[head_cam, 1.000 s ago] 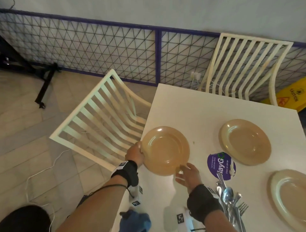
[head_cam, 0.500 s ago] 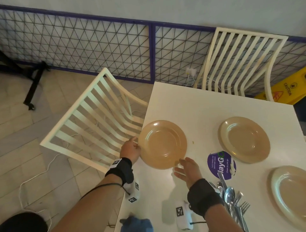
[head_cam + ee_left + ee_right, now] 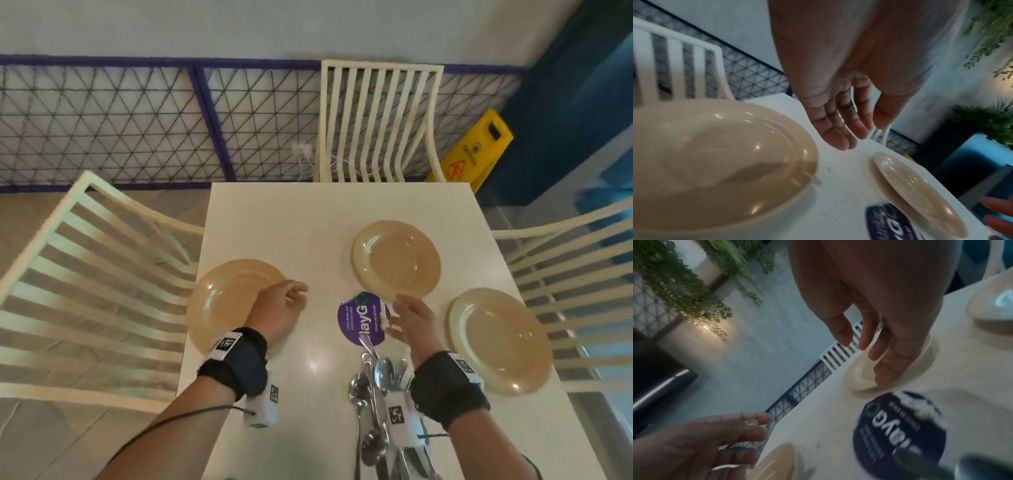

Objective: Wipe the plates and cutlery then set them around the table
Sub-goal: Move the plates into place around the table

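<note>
Three beige plates lie on the white table (image 3: 301, 222): a left plate (image 3: 226, 301) at the left edge, a middle plate (image 3: 397, 260) farther back, and a right plate (image 3: 500, 339) at the right edge. My left hand (image 3: 284, 308) hovers over the left plate's right side, fingers relaxed and empty; in the left wrist view the left hand (image 3: 840, 116) hangs above the table beside the left plate (image 3: 715, 155). My right hand (image 3: 407, 318) is open near the middle plate's near rim. A pile of cutlery (image 3: 380, 383) lies in front of my right wrist.
A round purple sticker (image 3: 359, 318) sits on the table between my hands. Cream slatted chairs stand at the left (image 3: 92, 281), far (image 3: 376, 120) and right (image 3: 575, 274) sides. A wire fence (image 3: 120, 120) and a yellow caution sign (image 3: 476, 150) stand behind.
Both hands let go of the left plate, which now lies flat at the table's left edge. They lifted and shifted right, and the view swung right.
</note>
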`<action>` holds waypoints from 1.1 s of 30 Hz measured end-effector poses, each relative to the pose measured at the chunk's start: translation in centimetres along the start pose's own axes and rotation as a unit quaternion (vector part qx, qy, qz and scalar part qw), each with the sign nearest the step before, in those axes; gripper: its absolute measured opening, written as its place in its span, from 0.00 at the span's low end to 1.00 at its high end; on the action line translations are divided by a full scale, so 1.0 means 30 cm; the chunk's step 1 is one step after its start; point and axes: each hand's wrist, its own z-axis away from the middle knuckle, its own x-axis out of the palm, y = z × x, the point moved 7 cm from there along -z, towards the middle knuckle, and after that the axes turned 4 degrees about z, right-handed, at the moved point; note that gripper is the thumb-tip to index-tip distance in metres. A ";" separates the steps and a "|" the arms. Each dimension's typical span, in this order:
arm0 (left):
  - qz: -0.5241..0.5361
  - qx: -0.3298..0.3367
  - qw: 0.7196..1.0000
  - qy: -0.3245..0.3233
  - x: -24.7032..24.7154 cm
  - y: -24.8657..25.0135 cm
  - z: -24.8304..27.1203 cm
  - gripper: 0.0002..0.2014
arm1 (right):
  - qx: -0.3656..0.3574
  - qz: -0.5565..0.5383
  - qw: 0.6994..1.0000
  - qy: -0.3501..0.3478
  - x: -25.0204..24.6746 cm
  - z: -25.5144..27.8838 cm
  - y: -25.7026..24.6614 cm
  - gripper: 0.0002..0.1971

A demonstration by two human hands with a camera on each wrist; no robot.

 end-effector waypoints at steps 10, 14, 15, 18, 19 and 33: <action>-0.040 -0.142 0.989 -0.018 0.445 0.112 -0.294 0.24 | -0.017 0.215 0.973 0.078 -0.301 -0.377 -0.142 0.25; -0.006 -0.199 0.980 0.021 0.525 0.084 -0.383 0.22 | 0.050 0.230 0.972 0.029 -0.307 -0.480 -0.113 0.31; 0.014 -0.209 0.977 0.028 0.542 0.065 -0.408 0.21 | 0.059 0.234 0.970 0.013 -0.296 -0.507 -0.104 0.31; 0.048 -0.214 0.974 0.051 0.547 0.058 -0.449 0.25 | 0.069 0.210 0.975 -0.018 -0.257 -0.608 -0.078 0.29; 0.057 -0.218 0.972 0.060 0.540 0.043 -0.475 0.27 | 0.060 0.200 0.978 -0.025 -0.246 -0.676 -0.050 0.29; 0.005 -0.177 0.974 0.139 0.226 0.226 -0.766 0.27 | 0.056 0.070 0.987 -0.137 0.044 -0.835 -0.294 0.11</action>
